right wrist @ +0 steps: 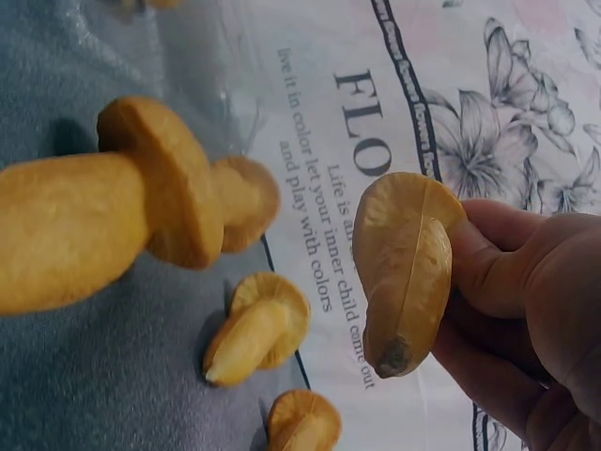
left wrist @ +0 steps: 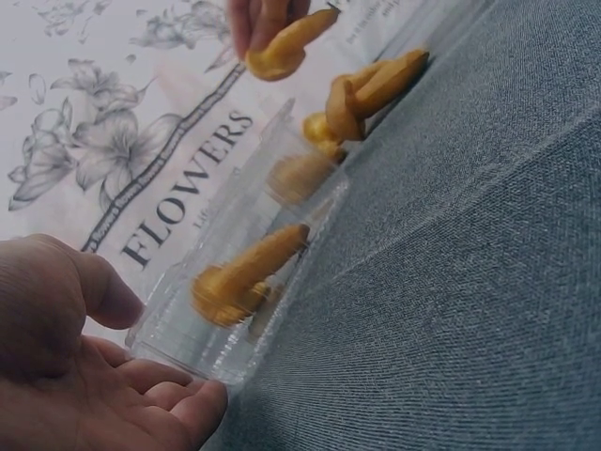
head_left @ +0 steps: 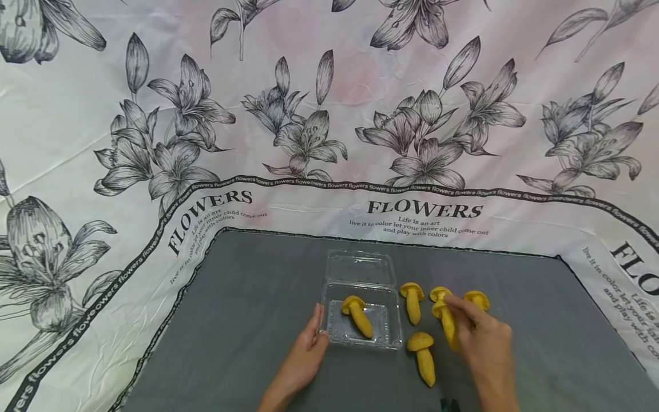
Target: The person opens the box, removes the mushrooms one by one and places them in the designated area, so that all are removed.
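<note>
My right hand (head_left: 486, 337) pinches a yellow mushroom (right wrist: 408, 282) by its cap, between thumb and fingers. The stem points down and the mushroom is held up to the right of a clear plastic box (head_left: 334, 340). My left hand (head_left: 301, 357) holds the box at its near left corner, thumb at the front and fingers along the left wall. Inside the box lies one mushroom (head_left: 357, 316), cap toward the back. The hinged lid (head_left: 359, 268) is folded back, away from me.
Right of the box lie several more yellow mushrooms, among them one beside its wall (head_left: 413, 303), one nearer me (head_left: 423, 357) and one beyond my right hand (head_left: 476, 298). A grey cloth (head_left: 247, 309) covers the surface, bordered by a white flower-printed sheet (head_left: 309, 212).
</note>
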Demonstrator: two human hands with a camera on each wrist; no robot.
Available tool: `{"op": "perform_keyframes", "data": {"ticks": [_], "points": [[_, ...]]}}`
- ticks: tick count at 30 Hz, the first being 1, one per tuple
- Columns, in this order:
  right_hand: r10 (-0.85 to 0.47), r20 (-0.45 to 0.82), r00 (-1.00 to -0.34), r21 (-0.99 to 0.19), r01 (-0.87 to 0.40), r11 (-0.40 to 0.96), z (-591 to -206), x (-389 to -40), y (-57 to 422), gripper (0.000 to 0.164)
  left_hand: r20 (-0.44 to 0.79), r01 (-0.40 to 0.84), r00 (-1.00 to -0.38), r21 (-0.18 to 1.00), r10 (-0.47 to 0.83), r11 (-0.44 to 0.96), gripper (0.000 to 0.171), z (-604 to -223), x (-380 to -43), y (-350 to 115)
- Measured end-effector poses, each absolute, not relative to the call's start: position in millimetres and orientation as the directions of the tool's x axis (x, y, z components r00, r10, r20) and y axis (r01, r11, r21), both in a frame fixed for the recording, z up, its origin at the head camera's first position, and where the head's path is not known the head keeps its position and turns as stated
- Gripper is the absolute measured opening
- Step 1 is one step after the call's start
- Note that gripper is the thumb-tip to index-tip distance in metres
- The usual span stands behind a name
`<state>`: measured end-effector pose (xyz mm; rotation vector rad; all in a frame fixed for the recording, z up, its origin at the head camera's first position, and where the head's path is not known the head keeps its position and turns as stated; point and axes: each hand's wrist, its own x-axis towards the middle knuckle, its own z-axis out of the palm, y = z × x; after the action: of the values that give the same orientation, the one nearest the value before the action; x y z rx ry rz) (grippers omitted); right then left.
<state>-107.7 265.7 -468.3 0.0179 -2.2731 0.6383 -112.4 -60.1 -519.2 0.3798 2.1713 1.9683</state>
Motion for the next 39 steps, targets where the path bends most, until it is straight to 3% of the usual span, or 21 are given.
{"op": "perform_keyframes", "data": {"ticks": [11,33,39], "points": [[0.248,0.585,-0.772,-0.481,-0.084,0.873,-470,-98,274,0.019,0.020,0.055,-0.948,0.993,0.316,0.102,0.067,-520,-114,-60],[0.268,0.541,-0.797,-0.474,-0.026,0.880,-486,-87,284,0.017,0.030,0.059,-0.949,0.995,0.315,0.081,0.068,-519,-113,-59],[0.272,0.465,-0.842,-0.490,0.011,0.872,-486,-84,285,0.017,0.020,0.050,-0.950,0.995,0.311,0.089,0.068,-517,-112,-59]]}}
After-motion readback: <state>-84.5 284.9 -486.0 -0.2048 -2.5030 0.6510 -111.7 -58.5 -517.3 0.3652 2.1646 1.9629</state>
